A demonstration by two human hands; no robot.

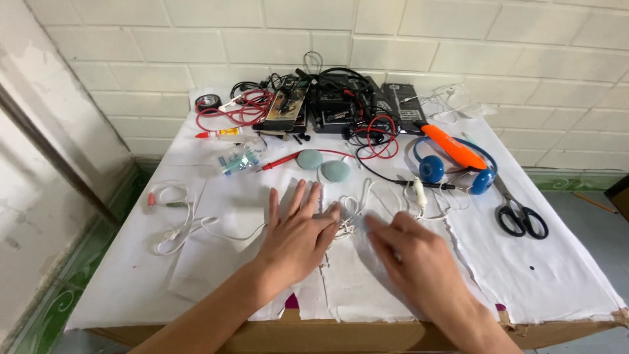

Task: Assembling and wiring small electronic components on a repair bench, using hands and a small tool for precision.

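Observation:
My left hand [298, 234] lies flat on the white paper [216, 262] that covers the table, fingers spread, holding nothing. My right hand [413, 255] rests beside it, blurred, fingers pointing left toward a small tangle of white cable [350, 213] between the two hands. Its fingertips touch or nearly touch that cable; I cannot tell if they grip it. Just beyond the hands lie two grey-green ear pads [324, 165].
Blue headphones [452, 170] with an orange tool [452, 145] and black scissors [521, 216] lie at the right. White earphones [173, 226] lie at the left. Red wires [239, 111], black tape, boxes and black cables crowd the back. The paper's front edge is torn.

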